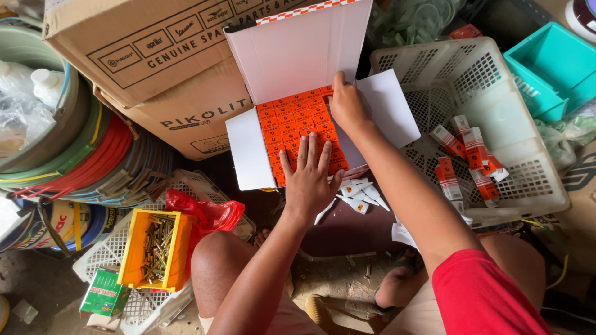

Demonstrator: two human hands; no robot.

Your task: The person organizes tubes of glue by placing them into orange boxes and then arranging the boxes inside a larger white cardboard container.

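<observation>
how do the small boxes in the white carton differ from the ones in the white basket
The small orange boxes in the white carton stand packed in tight rows, ends up; the small boxes in the white basket lie loose and scattered on their sides. The carton ones show only orange ends; the basket ones show white and orange sides. The left hand and right hand rest on the packed ones; nothing touches the loose ones. Both look like the same kind of slim box.

Cluttered stockroom: cardboard cartons (155,56), plastic crates (496,99), coiled tubing (93,161).
</observation>
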